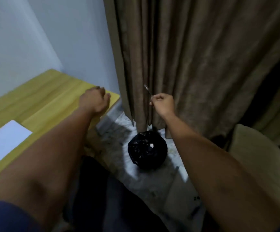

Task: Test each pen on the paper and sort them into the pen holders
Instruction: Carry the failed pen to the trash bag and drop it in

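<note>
My right hand [163, 104] is closed around a thin pen [147, 89], whose grey tip sticks up and to the left out of the fist, in front of the brown curtain. Directly below that hand, on the floor, stands a bin lined with a black bag [147, 149]. My left hand [95, 100] rests as a loose fist on the far right corner of the yellow wooden table [49, 96], with nothing visible in it. A white sheet of paper [5, 141] lies on the table at the left edge of view. No pen holders are in view.
A brown curtain [203, 61] hangs to the floor behind the bin. A pale wall [35, 34] stands behind the table. A beige chair or cushion [256, 158] sits at the right. The floor is light marble [152, 178]. My dark-clothed legs fill the bottom centre.
</note>
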`<state>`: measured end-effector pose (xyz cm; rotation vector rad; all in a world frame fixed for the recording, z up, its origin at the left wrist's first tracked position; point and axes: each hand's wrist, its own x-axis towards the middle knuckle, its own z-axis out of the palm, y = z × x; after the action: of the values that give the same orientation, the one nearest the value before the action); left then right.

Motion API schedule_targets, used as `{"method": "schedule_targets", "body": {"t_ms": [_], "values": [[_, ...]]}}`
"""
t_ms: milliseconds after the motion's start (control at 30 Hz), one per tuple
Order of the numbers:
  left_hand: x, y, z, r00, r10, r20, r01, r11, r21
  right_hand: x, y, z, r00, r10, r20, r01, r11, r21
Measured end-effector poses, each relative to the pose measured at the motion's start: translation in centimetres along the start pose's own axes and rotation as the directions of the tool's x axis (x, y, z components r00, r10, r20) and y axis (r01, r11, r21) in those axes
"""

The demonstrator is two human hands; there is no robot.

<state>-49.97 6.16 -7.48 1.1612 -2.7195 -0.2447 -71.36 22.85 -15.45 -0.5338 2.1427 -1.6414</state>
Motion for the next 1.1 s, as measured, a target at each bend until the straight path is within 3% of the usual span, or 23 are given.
{"method": "schedule_targets", "body": {"t_ms": [267,567,900,1100], "values": [[0.0,-1.5,2.5,0.987,0.064,-0.147,-0.058,0.997,0.043,1.9,12.9,0.2,0.946,0.325,0.007,-0.313,0.916,-0.249],[0.8,-2.1,3.5,0.991,0.036,-0.127,-0.032,0.999,0.034,-0.6,10.5,2.2,0.915,0.404,0.001,-0.347,0.786,-0.511],[0.6,-2.0,3.2,0.992,0.025,-0.12,-0.023,1.0,0.02,-2.0,7.3,2.5,0.951,0.298,0.077,-0.216,0.824,-0.524],[0.5,-2.1,2.3,0.999,0.025,-0.041,-0.024,0.999,0.039,-2.9,-0.7,2.4,0.996,0.061,0.064,-0.02,0.863,-0.505]]}}
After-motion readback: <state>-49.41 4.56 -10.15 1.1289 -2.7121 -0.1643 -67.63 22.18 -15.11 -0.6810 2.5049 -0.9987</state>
